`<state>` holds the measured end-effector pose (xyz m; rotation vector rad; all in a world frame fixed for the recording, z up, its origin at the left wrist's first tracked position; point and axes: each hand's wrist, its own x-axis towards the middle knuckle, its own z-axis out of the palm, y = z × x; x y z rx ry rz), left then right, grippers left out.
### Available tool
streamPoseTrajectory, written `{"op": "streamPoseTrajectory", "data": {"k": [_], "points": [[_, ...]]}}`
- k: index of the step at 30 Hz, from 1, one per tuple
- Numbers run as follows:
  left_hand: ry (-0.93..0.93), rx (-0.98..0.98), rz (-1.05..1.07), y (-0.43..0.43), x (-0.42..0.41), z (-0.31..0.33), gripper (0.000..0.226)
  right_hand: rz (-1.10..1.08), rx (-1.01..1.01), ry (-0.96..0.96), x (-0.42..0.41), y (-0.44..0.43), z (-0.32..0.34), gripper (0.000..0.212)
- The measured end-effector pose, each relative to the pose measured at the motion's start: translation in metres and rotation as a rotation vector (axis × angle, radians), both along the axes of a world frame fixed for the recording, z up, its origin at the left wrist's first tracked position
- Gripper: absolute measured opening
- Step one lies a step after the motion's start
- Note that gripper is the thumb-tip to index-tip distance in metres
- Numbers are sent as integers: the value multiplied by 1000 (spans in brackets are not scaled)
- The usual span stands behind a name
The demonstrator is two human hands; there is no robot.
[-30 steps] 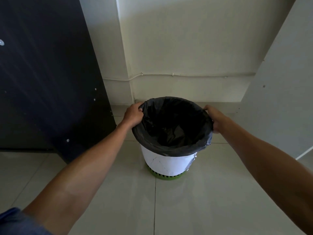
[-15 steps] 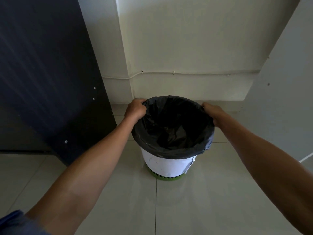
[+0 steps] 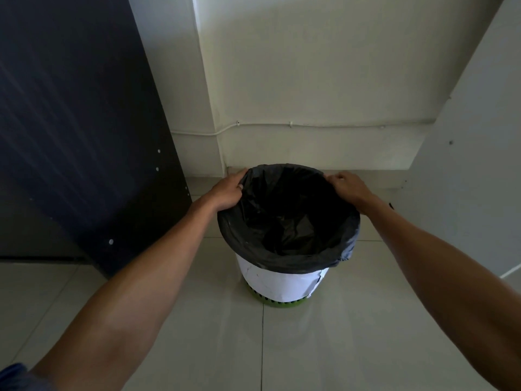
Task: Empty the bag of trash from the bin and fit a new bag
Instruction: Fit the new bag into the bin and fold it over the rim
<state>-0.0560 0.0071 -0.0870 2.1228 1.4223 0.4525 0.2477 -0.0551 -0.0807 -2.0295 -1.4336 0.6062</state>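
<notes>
- A tall dark board (image 3: pixel 84 122) with small white dots on its face stands at the far left, well apart from the bin. The frame cuts off its top and left side.
- A blue sleeve (image 3: pixel 12 375) shows only as a scrap in the bottom-left corner.
- Pale glossy floor tiles (image 3: pixel 183 320) run under everything (one grout line leads straight to the bin's foot).
- The left hand (image 3: pixel 229 190) grasps the bag's edge at the far left of the rim, fingers curled over the plastic. Its fingertips are hidden behind the fold.
- The black plastic bin bag (image 3: pixel 284 265) sits inside the round white bin with a green slatted base (image 3: pixel 282 283). Its mouth is turned down over the rim, with a bunched bit hanging at the near right.
- The bin stands on the tiles near the cream wall (image 3: pixel 310 66), between the board and the grey panel, with nothing between it and the camera but the two forearms.
- The bag's inside is too dark to tell what lies there, and the bin's far side is hidden.
- A thin white cable (image 3: pixel 310 125) is clipped low along the wall.
- The right hand (image 3: pixel 349 187) pinches the bag's edge at the far right of the rim, knuckles up and fingers bent onto the plastic.
- A pale grey panel (image 3: pixel 473 165) fills the right side (cut off above and to the right).
</notes>
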Motion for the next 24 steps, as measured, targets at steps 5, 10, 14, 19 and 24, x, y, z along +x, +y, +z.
{"op": "streamPoseTrajectory", "data": {"k": [5,10,14,19,24], "points": [[74,14,30,0,-10,-8,55,49,-2,-108,-2,3,-4,48],[24,15,90,-3,-3,1,61,-66,-125,149,-7,9,5,48],[-21,31,101,4,-1,-5,55,-53,-149,547,-4,7,2,58],[-55,81,70,19,-4,-16,52,-48,-266,780,1,11,2,40],[-56,101,55,22,-5,-15,52,-112,-401,785,3,15,15,31]]}}
